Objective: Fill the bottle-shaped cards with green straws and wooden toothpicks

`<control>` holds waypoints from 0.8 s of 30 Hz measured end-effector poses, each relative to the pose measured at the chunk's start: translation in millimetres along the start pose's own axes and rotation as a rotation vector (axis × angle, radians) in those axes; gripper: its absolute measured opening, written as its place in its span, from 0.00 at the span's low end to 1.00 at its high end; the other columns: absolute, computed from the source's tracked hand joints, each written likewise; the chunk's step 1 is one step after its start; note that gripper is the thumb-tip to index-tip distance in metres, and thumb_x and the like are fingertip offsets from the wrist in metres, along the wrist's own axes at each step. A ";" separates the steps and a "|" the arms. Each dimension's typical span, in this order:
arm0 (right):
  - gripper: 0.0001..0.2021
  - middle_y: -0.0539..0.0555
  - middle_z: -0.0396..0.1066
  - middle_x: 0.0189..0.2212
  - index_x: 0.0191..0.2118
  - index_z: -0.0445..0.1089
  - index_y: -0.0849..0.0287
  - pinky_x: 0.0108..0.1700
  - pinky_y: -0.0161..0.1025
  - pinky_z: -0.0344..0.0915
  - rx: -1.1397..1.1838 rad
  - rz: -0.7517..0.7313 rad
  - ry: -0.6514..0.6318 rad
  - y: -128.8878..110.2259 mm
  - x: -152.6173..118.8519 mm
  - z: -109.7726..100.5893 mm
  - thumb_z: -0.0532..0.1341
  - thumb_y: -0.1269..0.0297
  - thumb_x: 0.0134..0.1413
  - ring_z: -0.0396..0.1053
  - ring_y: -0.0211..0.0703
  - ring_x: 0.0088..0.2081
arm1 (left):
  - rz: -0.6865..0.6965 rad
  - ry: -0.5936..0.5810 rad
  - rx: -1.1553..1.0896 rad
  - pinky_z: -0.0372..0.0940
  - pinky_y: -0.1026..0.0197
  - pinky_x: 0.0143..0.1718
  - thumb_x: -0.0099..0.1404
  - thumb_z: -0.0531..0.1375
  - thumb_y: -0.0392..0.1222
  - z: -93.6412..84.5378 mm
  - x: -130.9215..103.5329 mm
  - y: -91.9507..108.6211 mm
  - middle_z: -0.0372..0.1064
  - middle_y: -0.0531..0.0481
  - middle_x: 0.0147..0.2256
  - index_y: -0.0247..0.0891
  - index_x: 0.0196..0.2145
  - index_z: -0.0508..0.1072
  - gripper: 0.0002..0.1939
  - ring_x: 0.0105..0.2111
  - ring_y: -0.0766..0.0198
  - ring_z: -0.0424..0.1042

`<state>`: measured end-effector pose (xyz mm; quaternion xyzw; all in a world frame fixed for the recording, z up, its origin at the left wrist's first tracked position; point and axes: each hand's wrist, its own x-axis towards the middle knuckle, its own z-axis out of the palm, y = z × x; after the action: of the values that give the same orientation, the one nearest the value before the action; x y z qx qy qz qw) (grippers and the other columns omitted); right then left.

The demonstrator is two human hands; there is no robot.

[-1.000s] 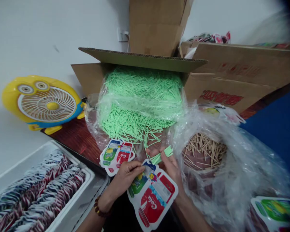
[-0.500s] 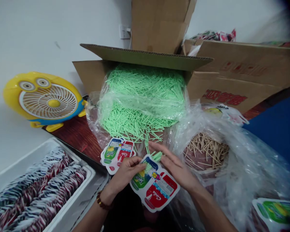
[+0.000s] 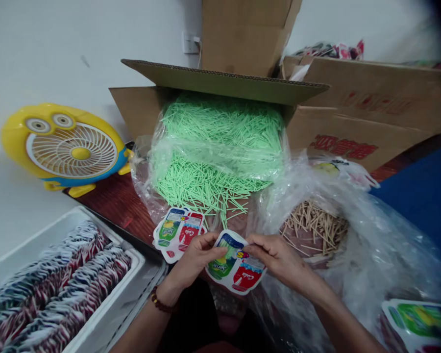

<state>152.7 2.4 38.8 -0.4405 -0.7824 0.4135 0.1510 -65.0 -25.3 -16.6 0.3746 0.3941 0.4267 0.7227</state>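
A printed pouch with green Sprite and red Cola pictures is held between my two hands. My left hand pinches its left edge, thumb on the front. My right hand has its fingers closed on the upper right edge. Pale green shows near the left thumb; whether sticks are inside I cannot tell. Just left of the held pouch, more pouches of the same print lie overlapping on the table. Beyond my hands, thin green sticks spill from a plastic-lined cardboard box onto the plastic.
Tan sticks lie within clear plastic at right. A white foam box full of packed pouches stands at lower left. Behind are a yellow fan and a cardboard carton. Another pouch lies at lower right.
My right hand has gone from flat beside the green sticks at the pouch's mouth to gripping its upper right edge. The sticks no longer protrude there. The pouch has tilted and shifted slightly.
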 end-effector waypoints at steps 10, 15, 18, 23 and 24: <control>0.09 0.48 0.71 0.28 0.36 0.71 0.57 0.30 0.31 0.59 0.097 0.025 0.035 16.8 -7.5 2.3 0.57 0.59 0.60 0.66 0.36 0.29 | -0.034 0.039 0.080 0.66 0.63 0.32 0.57 0.66 0.43 14.6 -3.1 2.8 0.76 0.49 0.29 0.32 0.36 0.77 0.12 0.28 0.63 0.73; 0.10 0.48 0.71 0.25 0.31 0.71 0.58 0.29 0.31 0.60 0.114 0.035 0.078 25.3 -15.0 -1.9 0.57 0.59 0.60 0.65 0.35 0.27 | -0.033 0.040 0.136 0.68 0.60 0.36 0.56 0.67 0.44 22.5 -3.8 2.5 0.77 0.48 0.30 0.32 0.34 0.77 0.12 0.31 0.60 0.74; 0.10 0.48 0.71 0.25 0.32 0.72 0.57 0.29 0.32 0.61 0.135 0.013 0.120 27.6 -18.3 -5.0 0.58 0.59 0.59 0.65 0.36 0.27 | -0.056 0.002 0.130 0.68 0.58 0.38 0.54 0.68 0.42 30.3 -3.0 5.5 0.77 0.48 0.35 0.34 0.39 0.77 0.15 0.34 0.59 0.75; 0.10 0.48 0.72 0.26 0.33 0.73 0.57 0.30 0.33 0.61 0.147 0.015 0.129 35.1 -24.4 -9.3 0.57 0.59 0.59 0.66 0.37 0.27 | -0.062 0.047 0.189 0.69 0.60 0.35 0.53 0.68 0.41 38.7 2.7 2.5 0.78 0.48 0.31 0.32 0.34 0.78 0.12 0.29 0.61 0.74; 0.11 0.49 0.72 0.26 0.33 0.72 0.57 0.30 0.33 0.61 0.146 0.019 0.127 37.0 -25.7 -9.7 0.57 0.59 0.60 0.66 0.37 0.28 | -0.069 0.041 0.187 0.69 0.60 0.35 0.54 0.68 0.41 39.7 3.6 1.4 0.78 0.48 0.31 0.32 0.35 0.78 0.12 0.29 0.61 0.74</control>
<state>194.0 -3.5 19.1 -0.4611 -0.7348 0.4420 0.2283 -28.9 -29.7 0.0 0.4178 0.4595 0.3706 0.6907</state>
